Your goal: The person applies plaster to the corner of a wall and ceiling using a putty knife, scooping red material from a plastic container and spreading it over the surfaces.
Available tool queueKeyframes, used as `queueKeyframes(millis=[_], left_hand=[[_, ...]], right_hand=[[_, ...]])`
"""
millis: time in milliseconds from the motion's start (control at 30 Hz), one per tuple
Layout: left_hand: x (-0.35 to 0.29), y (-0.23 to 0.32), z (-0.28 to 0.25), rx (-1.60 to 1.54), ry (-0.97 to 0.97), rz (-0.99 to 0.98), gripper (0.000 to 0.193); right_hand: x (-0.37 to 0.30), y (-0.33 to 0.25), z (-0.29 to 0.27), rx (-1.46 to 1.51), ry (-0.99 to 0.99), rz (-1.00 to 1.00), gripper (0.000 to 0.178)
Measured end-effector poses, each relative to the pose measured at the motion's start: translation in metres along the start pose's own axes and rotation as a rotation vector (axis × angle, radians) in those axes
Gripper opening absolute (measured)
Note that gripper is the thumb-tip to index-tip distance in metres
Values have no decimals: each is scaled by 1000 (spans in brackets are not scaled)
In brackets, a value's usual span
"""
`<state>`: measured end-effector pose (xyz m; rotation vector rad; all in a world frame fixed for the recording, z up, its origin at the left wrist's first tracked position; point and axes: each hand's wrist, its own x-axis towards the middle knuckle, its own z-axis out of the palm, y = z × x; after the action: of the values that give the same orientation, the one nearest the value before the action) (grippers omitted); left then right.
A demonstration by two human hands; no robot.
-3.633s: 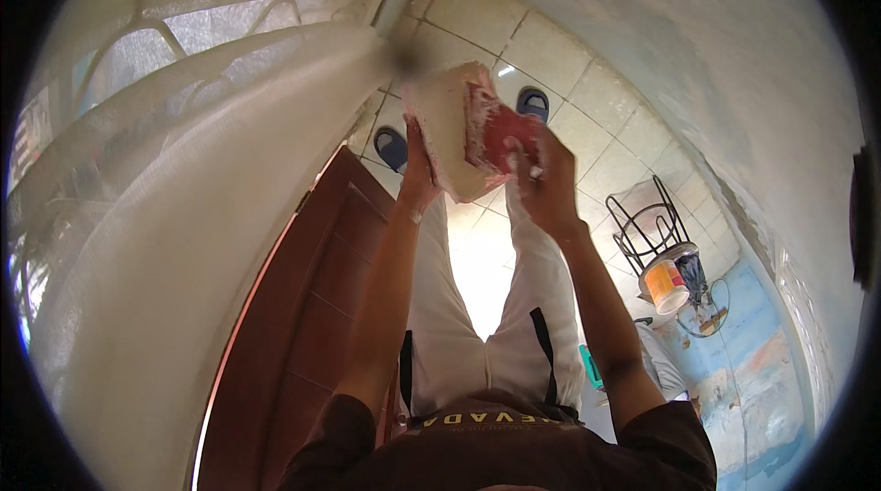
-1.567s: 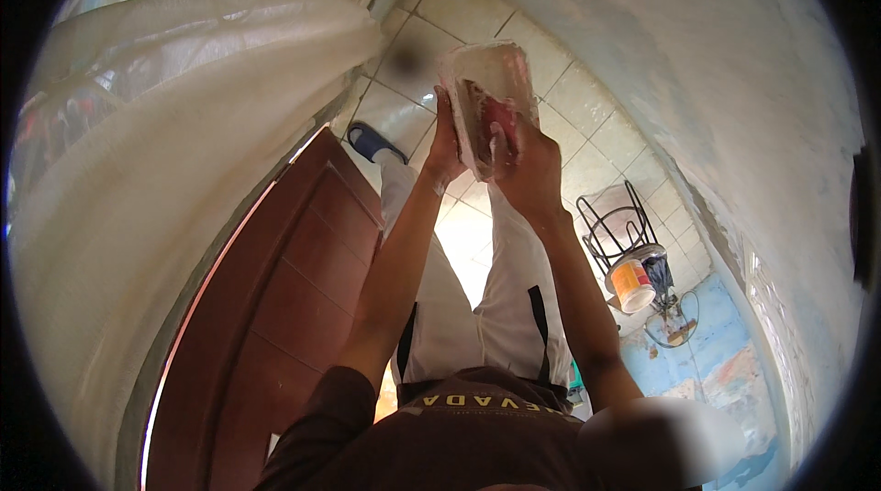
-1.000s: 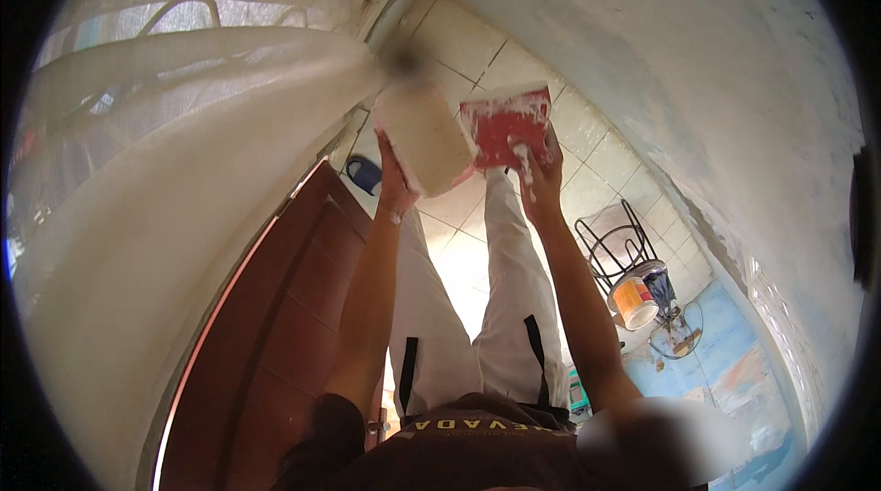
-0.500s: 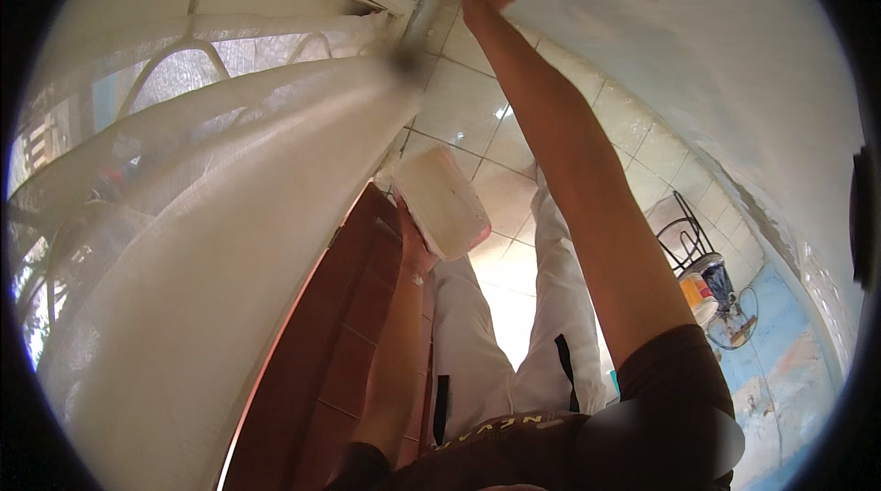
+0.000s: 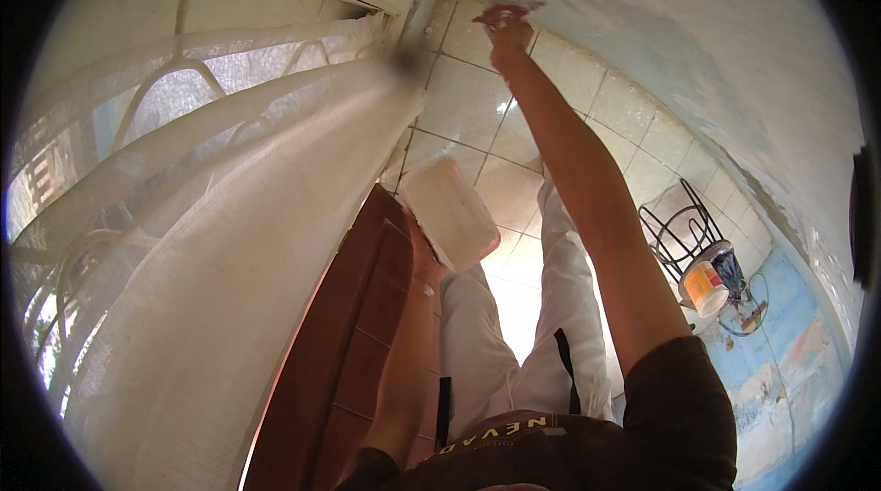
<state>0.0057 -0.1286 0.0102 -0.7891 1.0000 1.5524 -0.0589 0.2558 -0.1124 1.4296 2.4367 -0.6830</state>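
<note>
My left hand (image 5: 425, 257), low in the middle, grips the near left edge of a whitish rectangular plastic tub (image 5: 482, 239) with a pinkish corner. The tub is tilted, and a pale surface shows inside; whether that is paste or bare plastic I cannot tell. Far forward, at the end of my stretched arm, my right hand (image 5: 510, 39) is closed round a reddish trowel (image 5: 505, 14). Motion blurs the trowel, which is close to the foot of the grey plaster wall (image 5: 661, 23); contact between them is unclear.
A sheer white curtain (image 5: 229, 234) hangs over the window at left. Below it lies a red-brown tiled ledge (image 5: 340, 353). Pale tiles cover the floor (image 5: 459, 101). At right, a black wire-framed stool (image 5: 684, 229) holds an orange-and-white container (image 5: 705, 289) beside a blue, patchy surface (image 5: 762, 362).
My right hand has come down and slightly right with the trowel, away from its higher place by the wall. The tub in my left hand has shifted slightly nearer and to the right.
</note>
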Motion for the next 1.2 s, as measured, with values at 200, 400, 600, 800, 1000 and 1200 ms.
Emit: queueKeyframes(millis=[200, 400, 600, 800, 1000, 1200], left_hand=[[8, -13, 18, 26, -30, -83, 80], [-20, 3, 9, -43, -31, -36, 80], [-14, 3, 33, -3, -221, -51, 88], [-14, 0, 45, -83, -300, -99, 87], [-12, -8, 31, -61, -244, -78, 89], [-15, -15, 18, 77, -144, 12, 86]], right_hand=[[77, 116, 19, -14, 303, -194, 43], [21, -49, -114, 440, 476, -529, 38], [-32, 14, -102, 732, 705, -478, 31], [29, 95, 17, 1342, 133, 19, 29], [100, 67, -48, 259, 397, -376, 28], [29, -31, -111, 1516, 314, -205, 27]])
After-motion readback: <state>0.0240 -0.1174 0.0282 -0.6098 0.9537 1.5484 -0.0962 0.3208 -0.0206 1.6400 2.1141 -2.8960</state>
